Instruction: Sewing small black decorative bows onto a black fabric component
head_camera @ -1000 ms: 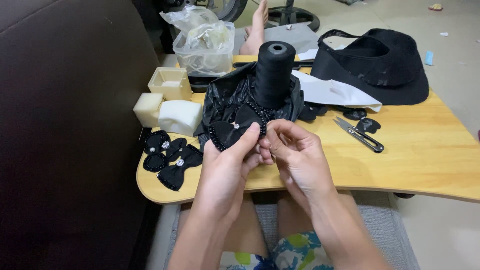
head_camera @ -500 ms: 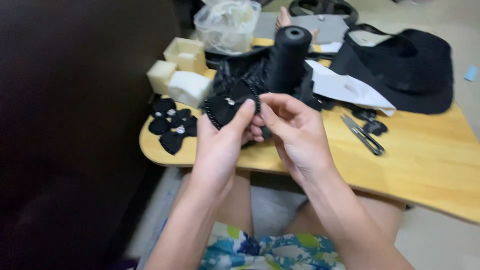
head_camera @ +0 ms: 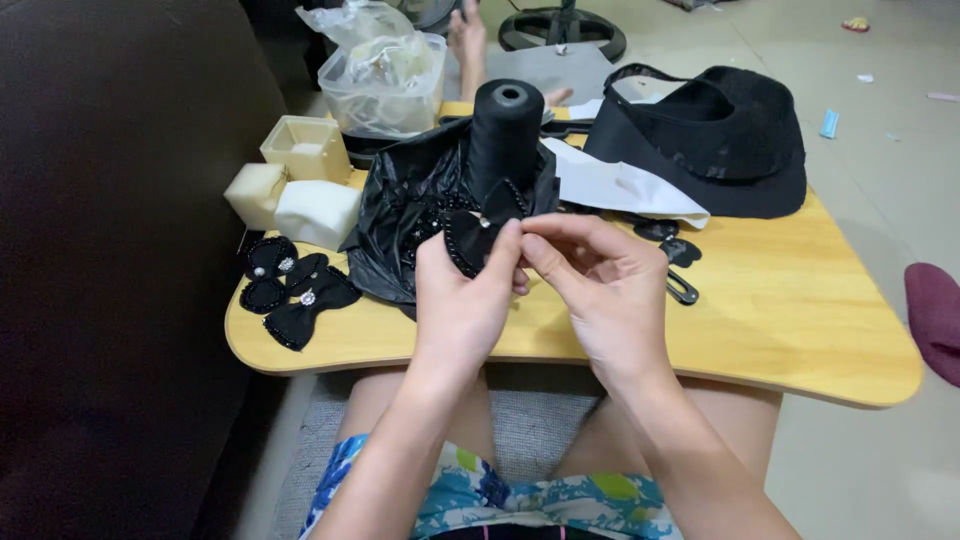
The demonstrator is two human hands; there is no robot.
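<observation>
- The left hand (head_camera: 462,300) is lifting a small black beaded bow (head_camera: 478,232) closer, pinched narrowly, just before the black thread cone (head_camera: 506,135).
- The right hand (head_camera: 600,285) is now pinching the bow's edge too, fingertips closed on it.

Black craft pieces on a pale yellow wooden lap table (head_camera: 800,300).

A black beaded bow (head_camera: 478,238) and a matte black thread cone (head_camera: 505,135) sit over a glossy black bag (head_camera: 400,215). At the table's left edge, black bows (head_camera: 290,292) carry silvery centres beside cream foam blocks (head_camera: 290,202). Below the table, shorts (head_camera: 480,500) show blue, green and white florals.
</observation>
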